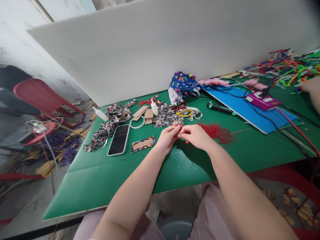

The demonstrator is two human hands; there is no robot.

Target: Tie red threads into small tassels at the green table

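Observation:
My left hand [168,137] and my right hand [194,135] meet above the green table [100,186], fingertips pinched together. Between them shows a bit of red cord [180,128], mostly hidden by the fingers. Just right of my right hand lies a loose pile of red cords [220,134]. Left of my left hand rests a cardboard piece with patterned fabric folded over its edges [143,144]. Beyond the hands are yellow-handled scissors [185,113] on patterned fabric scraps [161,120].
A phone [119,140], a white ring [137,122], glue bottles [154,107], [100,114] and cardboard strips [140,113] lie to the left. At right are a blue board [265,120], a purple power strip [263,100], cables, pink glue guns [216,82] and another person's arm [312,93].

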